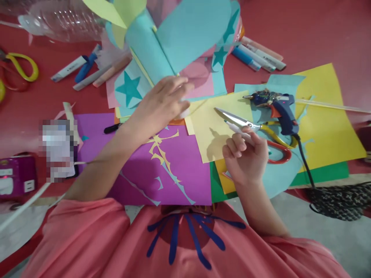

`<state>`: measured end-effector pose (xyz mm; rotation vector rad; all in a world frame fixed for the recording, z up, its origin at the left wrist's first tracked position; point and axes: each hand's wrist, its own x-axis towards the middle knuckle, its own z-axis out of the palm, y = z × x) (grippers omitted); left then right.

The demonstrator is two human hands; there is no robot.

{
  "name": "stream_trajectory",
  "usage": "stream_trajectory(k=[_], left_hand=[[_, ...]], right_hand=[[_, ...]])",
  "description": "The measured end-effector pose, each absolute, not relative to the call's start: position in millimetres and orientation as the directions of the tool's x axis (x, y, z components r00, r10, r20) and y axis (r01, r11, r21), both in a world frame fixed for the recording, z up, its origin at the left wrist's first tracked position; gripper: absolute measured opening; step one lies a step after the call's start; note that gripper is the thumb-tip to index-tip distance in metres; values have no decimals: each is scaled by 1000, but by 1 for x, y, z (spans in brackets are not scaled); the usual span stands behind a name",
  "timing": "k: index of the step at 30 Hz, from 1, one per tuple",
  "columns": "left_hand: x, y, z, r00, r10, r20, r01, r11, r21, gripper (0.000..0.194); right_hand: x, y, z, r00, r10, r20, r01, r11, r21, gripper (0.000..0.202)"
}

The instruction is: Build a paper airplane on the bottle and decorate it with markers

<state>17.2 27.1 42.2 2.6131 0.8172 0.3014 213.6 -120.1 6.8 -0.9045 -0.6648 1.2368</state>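
My left hand [166, 101] reaches over the pale yellow paper's left edge, its slightly blurred fingers apart. A small whitish thing [184, 111] shows under its fingertips; whether they touch it is unclear. Just beyond stands a light blue paper tube [150, 50] with large paper fins and teal stars. My right hand [246, 154], palm up with curled fingers, holds a slim white marker [238, 130] with a blue tip, pointing up and left. Beside it, scissors [236, 117] with yellow and red handles lie on the papers. A blue glue gun [285, 112] rests right of them.
Purple paper [185, 166] with thin paper scraps lies nearest my body. Yellow paper [321, 116] is at the right, crossed by a clear stick. Markers [255, 56] lie behind. At the left are a plastic bottle [62, 23], a phone [59, 148] and other scissors [24, 65].
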Motion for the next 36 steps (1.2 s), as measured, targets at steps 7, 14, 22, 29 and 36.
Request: stream_trajectory(k=[7, 14, 22, 29, 36], left_hand=[[-46, -5, 43, 782, 614, 108, 490, -713, 502, 30], [-80, -15, 16, 282, 849, 447, 694, -502, 516, 16], [-42, -15, 26, 226, 973, 58, 754, -212, 622, 81], [-27, -16, 44, 320, 944, -77, 779, -216, 589, 79], [-68, 6, 43, 516, 843, 153, 718, -523, 460, 57]], right_hand=[[238, -131, 16, 555, 823, 123, 27, 130, -991, 10], [339, -94, 17, 865, 450, 224, 476, -591, -651, 55], [335, -81, 26, 806, 563, 182, 582, -700, -414, 55], [342, -90, 17, 616, 706, 349, 782, -493, -381, 46], [371, -111, -4, 440, 660, 609, 891, -232, -391, 20]])
